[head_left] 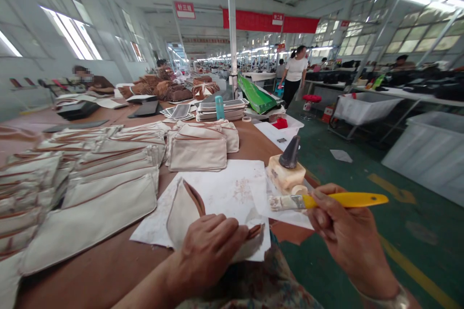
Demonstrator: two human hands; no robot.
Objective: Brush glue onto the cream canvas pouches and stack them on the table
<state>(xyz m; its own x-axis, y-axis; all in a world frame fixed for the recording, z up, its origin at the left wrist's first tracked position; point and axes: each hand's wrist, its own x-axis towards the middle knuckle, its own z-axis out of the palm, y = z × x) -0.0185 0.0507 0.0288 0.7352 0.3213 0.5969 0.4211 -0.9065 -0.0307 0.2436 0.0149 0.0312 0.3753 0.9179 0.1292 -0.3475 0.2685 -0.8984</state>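
Observation:
My left hand presses down on a cream canvas pouch with brown trim, which lies on stained white paper at the near edge of the brown table. My right hand grips a yellow-handled brush, bristles pointing left above the paper. Just behind the brush sits a glue bottle with a dark cone nozzle.
Rows of finished canvas pouches cover the table to the left, with a stack ahead. A teal bottle and trays stand farther back. A person in a white shirt stands in the aisle; white bins at right.

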